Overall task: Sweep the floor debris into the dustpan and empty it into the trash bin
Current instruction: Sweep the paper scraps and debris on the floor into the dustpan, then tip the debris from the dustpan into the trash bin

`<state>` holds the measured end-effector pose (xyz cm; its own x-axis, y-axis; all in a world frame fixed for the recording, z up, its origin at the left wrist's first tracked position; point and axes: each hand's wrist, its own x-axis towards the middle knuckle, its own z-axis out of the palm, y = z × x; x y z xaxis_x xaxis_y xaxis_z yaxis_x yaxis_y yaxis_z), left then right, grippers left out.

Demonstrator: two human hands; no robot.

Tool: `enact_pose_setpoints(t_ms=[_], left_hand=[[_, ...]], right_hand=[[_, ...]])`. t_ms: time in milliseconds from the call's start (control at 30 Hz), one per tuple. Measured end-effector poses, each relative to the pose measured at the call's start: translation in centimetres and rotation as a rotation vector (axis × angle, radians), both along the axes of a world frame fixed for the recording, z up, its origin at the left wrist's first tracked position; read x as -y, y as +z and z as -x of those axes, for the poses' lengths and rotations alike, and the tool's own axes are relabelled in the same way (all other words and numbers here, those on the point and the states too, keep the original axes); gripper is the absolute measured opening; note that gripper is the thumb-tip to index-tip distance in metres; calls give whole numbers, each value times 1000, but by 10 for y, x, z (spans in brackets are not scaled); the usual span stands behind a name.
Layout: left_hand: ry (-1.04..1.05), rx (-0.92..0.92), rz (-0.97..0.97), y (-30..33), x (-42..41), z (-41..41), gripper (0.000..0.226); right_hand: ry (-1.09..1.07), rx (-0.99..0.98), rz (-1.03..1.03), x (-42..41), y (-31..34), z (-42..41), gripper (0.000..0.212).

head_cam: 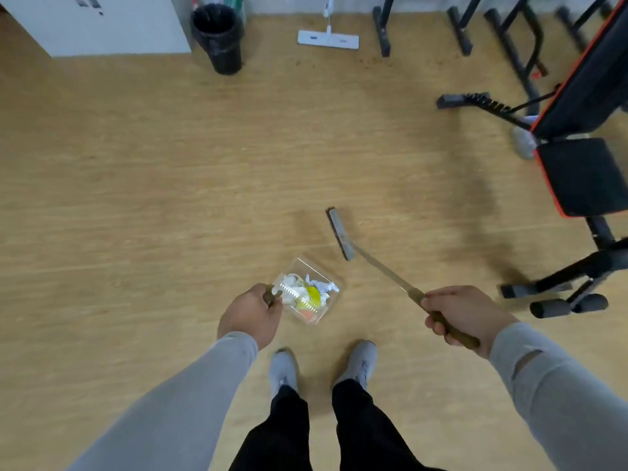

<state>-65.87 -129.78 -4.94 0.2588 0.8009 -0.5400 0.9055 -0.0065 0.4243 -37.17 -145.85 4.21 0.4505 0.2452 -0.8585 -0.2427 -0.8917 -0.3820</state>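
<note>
Debris: crumpled white paper and yellow and orange scraps [307,294] lie inside the dustpan, so the sweeping looks done.
Dustpan: clear dustpan [311,290], apparently carried above the floor just ahead of the shoes.
Left hand: left hand [249,316], fingers curled round the dustpan's handle.
Right hand: right hand [457,314], fingers wrapped round the broom handle.
Broom: broom [339,232], head out to the right of the dustpan, apart from it.
Trash bin: black-lined trash bin [219,37] stands well apart across the floor [136,198], beside a white cabinet [102,25]; likely the destination.
</note>
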Motion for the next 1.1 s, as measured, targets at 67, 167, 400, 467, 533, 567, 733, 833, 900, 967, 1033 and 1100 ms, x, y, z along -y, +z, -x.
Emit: enact_pose_setpoints(t_ms=[67, 167, 400, 467, 533, 567, 733, 833, 900, 967, 1033, 1100], left_hand=[[59, 45, -17, 19, -9, 15, 24], [164, 113, -74, 48, -23, 42, 24], [343, 242, -184, 102, -62, 94, 18], [374, 264, -198, 110, -75, 106, 14], [408, 293, -221, 118, -88, 116, 12], [425, 310, -234, 121, -94, 120, 11], [488, 333, -304, 129, -135, 118, 17], [549, 344, -318, 128, -165, 103, 16], [572, 350, -326, 128, -189, 87, 15], [586, 351, -329, 128, -219, 67, 17], [603, 343, -340, 130, -250, 44, 18], [627, 340, -359, 134, -282, 21, 18]], right_hand=[[6, 17, -21, -12, 13, 9, 11], [29, 59, -48, -31, 32, 24, 12], [85, 142, -64, -82, 61, 58, 22], [111, 160, -70, -96, 63, 65, 24], [135, 176, -75, -110, 67, 74, 24], [148, 175, -78, -117, 70, 77, 24], [160, 24, -91, -166, 79, 85, 18], [156, -37, -99, -204, 77, 75, 15], [178, -35, -93, -232, 76, 61, 19], [183, -36, -99, -262, 73, 40, 23], [176, -43, -109, -293, 71, 16, 23], [176, -52, -116, -325, 70, -9, 22]])
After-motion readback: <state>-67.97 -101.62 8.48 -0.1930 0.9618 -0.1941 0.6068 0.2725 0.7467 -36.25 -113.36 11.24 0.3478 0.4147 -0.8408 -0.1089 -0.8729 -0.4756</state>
